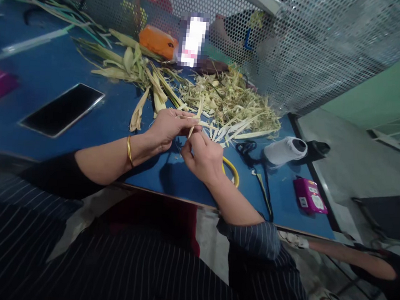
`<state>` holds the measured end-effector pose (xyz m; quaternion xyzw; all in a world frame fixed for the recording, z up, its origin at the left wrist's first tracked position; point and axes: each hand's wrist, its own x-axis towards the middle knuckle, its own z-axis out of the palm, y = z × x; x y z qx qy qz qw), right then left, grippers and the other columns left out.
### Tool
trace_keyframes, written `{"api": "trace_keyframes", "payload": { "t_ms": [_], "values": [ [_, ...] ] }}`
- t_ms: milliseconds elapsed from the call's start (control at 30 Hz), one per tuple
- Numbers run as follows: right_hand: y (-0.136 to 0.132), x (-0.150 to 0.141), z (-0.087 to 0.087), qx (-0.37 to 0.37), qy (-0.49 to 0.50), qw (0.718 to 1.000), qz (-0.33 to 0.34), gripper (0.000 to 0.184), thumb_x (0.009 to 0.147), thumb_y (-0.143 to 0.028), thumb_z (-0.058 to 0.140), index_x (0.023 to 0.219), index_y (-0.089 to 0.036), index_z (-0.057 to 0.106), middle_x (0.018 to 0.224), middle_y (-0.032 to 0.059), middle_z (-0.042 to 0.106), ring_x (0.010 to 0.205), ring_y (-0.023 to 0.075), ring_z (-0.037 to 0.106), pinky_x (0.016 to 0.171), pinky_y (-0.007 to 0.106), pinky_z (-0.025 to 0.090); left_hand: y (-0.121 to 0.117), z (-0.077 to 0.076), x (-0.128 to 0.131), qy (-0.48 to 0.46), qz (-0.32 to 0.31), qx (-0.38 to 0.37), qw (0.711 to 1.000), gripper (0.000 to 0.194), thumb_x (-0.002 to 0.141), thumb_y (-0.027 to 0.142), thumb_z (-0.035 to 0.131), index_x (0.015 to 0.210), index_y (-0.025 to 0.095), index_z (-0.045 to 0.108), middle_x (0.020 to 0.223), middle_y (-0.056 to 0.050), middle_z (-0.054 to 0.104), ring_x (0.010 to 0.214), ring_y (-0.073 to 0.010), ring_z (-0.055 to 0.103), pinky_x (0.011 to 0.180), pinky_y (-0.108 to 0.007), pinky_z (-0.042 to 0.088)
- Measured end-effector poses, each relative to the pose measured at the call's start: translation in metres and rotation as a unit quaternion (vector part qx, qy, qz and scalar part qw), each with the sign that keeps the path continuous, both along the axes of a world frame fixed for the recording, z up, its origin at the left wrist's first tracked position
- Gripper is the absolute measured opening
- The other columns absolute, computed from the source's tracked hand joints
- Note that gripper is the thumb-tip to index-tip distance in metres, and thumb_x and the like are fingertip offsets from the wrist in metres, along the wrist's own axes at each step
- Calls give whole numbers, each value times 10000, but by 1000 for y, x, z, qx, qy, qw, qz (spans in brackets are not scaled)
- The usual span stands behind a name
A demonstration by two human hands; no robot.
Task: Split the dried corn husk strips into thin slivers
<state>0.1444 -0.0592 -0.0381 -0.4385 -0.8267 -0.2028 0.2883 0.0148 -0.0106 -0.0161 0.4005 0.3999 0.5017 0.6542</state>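
Note:
Over the blue table (117, 148), my two hands meet near the middle of the view. Thumb and fingers of my left hand (169, 127) pinch pale strips of dry corn husk (200, 106). My right hand (203, 155) is closed with its fingers curled at the lower end of the same strips; its fingertips are partly hidden. Cut husk strips (234, 127) fan out just beyond my right hand. A yellow ring (232, 170) lies partly behind my right wrist. Farther back are whole husk leaves (128, 63) and a heap of shredded husk (232, 94).
A phone (62, 110) lies at left. White (281, 152) and black (316, 150) thread cones and a purple pack (310, 194) sit near the right edge. An orange packet (156, 41) rests against the mesh partition (314, 52). Another person's leg (350, 259) shows at lower right.

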Motion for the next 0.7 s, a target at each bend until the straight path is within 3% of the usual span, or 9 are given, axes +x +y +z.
{"api": "trace_keyframes", "payload": {
  "t_ms": [133, 333, 433, 533, 600, 700],
  "values": [
    [1, 2, -2, -33, 4, 997, 65, 164, 869, -191, 431, 723, -207, 503, 679, 19, 570, 604, 144, 492, 549, 277, 310, 2, -1, -1, 23, 0, -18, 1000, 302, 606, 197, 850, 830, 78, 684, 677, -61, 710, 642, -144, 684, 672, -250, 544],
    [1, 1, -2, -70, 23, 994, 77, 151, 869, -176, 429, 740, -204, 502, 710, 25, 573, 629, 145, 489, 554, 278, 327, 7, -3, -4, 38, -15, -7, 999, 270, 630, 188, 827, 839, 86, 689, 687, -57, 718, 647, -140, 691, 673, -247, 554],
    [-1, 6, 8, -49, 70, 995, 50, 169, 907, -225, 427, 769, -203, 523, 732, 33, 573, 649, 150, 494, 596, 287, 346, 9, 0, -8, 52, -30, 9, 998, 241, 658, 193, 806, 848, 89, 701, 728, -60, 727, 659, -137, 694, 694, -258, 561],
    [4, 17, 18, -14, 176, 983, -40, 195, 938, -338, 460, 854, -193, 560, 830, 69, 597, 786, 187, 538, 723, 318, 389, 8, 6, -12, 59, -53, 11, 997, 217, 694, 172, 771, 885, 91, 705, 745, -72, 733, 665, -157, 706, 724, -307, 579],
    [11, 24, 21, -61, 221, 971, -62, 218, 927, -395, 500, 868, -198, 571, 858, 69, 616, 822, 196, 551, 743, 319, 397, 8, 9, -15, 65, -74, 5, 995, 206, 716, 168, 750, 903, 94, 705, 735, -76, 734, 662, -173, 714, 726, -331, 587],
    [18, 30, 18, -205, 248, 947, -9, 213, 938, -351, 482, 794, -213, 556, 722, 8, 610, 676, 149, 535, 664, 274, 381, 9, 12, -19, 87, -115, 1, 990, 227, 746, 244, 746, 923, 108, 712, 727, -83, 735, 643, -181, 714, 688, -320, 587]
  ]
}}
